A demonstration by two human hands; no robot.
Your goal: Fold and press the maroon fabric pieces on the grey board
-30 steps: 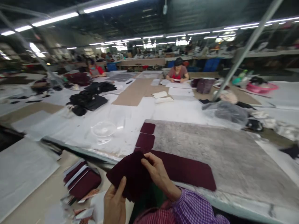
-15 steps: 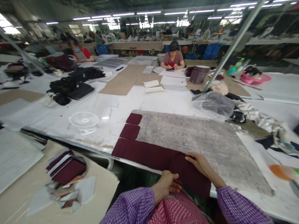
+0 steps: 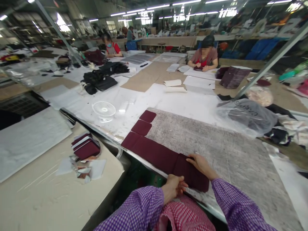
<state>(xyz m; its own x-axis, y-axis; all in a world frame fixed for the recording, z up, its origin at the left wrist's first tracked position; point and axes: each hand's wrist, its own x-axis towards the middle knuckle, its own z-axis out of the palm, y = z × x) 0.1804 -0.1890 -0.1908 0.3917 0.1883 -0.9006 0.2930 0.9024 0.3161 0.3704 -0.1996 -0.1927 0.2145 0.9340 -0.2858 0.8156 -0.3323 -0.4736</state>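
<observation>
A long maroon fabric strip [image 3: 151, 153] lies along the near edge of a grey mottled board [image 3: 216, 144]. Over its right end sits another maroon fabric piece [image 3: 190, 175] with angled corners. My right hand [image 3: 202, 165] rests on that piece's far edge, fingers stretched out and lying flat. At its near edge is my left hand [image 3: 173, 187], closed, with the thumb over curled fingers; what they pinch, if anything, is hidden. Two small maroon pieces [image 3: 141, 127] with rounded corners lie beyond the strip's left end.
On a cream-covered table [image 3: 48, 199] at left, a stack of maroon and pale pieces [image 3: 86, 147] lies beside scraps. A white fan [image 3: 104, 109] stands on the white worktable [image 3: 158, 96]. A clear plastic bag [image 3: 247, 117] lies at right. Two people work across the table.
My view has swung left, so the surroundings shift right. The maroon piece's right end, which drooped past the board's near edge, now lies on the board. Both hands remain at the piece.
</observation>
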